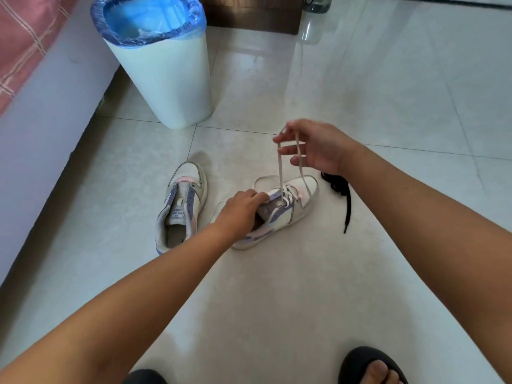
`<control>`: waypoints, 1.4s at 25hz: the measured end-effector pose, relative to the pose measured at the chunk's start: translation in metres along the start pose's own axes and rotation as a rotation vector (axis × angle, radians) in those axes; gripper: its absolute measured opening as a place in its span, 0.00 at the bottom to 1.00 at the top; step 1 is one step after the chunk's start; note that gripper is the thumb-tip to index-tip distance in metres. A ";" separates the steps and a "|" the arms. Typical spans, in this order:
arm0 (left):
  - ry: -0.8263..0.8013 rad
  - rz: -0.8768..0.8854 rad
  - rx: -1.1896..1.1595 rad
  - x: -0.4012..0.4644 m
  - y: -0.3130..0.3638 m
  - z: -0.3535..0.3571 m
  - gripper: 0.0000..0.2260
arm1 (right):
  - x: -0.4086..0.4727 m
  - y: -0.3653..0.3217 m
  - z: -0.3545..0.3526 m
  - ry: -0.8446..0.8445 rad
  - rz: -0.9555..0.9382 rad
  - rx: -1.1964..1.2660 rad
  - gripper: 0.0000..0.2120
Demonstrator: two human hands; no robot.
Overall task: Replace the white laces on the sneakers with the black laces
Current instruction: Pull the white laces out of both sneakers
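I have the right-hand sneaker [279, 212] pinned to the tiled floor [277, 300] with my left hand [241, 209], its fingers curled over the collar and tongue at about nine o'clock of the shoe. My right hand [313, 146] is raised above the toe, at roughly one o'clock from the shoe, pinching both strands of the white lace [280, 167] between thumb and fingertips. The strands run down taut to the eyelets; the lower crossings near the toe are still threaded.

To do this step well I judge I should pull one strand at a time, straight up along the line of its eyelet, not sideways, so the lace slides free without dragging the shoe. I would press down firmly at the collar as counter-force and work from the top row toward the toe. Whether the lace tips have already cleared the upper eyelets I cannot quite tell, since my left fingers cover that part.

The other sneaker [181, 209] lies at nine o'clock of the first, already without a lace. The black laces [340, 189] lie heaped on the floor at three o'clock of the held shoe, just beside it, partly under my right wrist. A lined waste bin [163, 67] stands at eleven o'clock, well apart.
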State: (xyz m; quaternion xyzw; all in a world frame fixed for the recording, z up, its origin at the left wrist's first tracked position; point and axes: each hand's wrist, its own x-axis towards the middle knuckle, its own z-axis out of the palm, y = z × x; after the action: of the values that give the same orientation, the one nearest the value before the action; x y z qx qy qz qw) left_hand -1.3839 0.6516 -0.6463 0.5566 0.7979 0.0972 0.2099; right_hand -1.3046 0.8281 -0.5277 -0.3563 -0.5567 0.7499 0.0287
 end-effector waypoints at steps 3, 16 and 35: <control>0.011 -0.074 -0.145 -0.002 -0.007 0.000 0.20 | 0.015 -0.020 0.008 0.094 -0.077 -0.093 0.08; 0.343 0.054 0.142 -0.043 0.029 -0.004 0.10 | -0.024 0.107 0.012 0.127 0.082 -1.149 0.09; 0.038 -0.128 0.157 -0.033 0.023 0.019 0.13 | -0.037 0.152 -0.004 0.091 -0.407 -1.589 0.12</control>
State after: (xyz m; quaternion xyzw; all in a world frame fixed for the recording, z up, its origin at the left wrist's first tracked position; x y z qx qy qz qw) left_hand -1.3464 0.6281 -0.6471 0.5175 0.8407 0.0313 0.1562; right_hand -1.2212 0.7580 -0.6398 -0.1923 -0.9737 0.0971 -0.0741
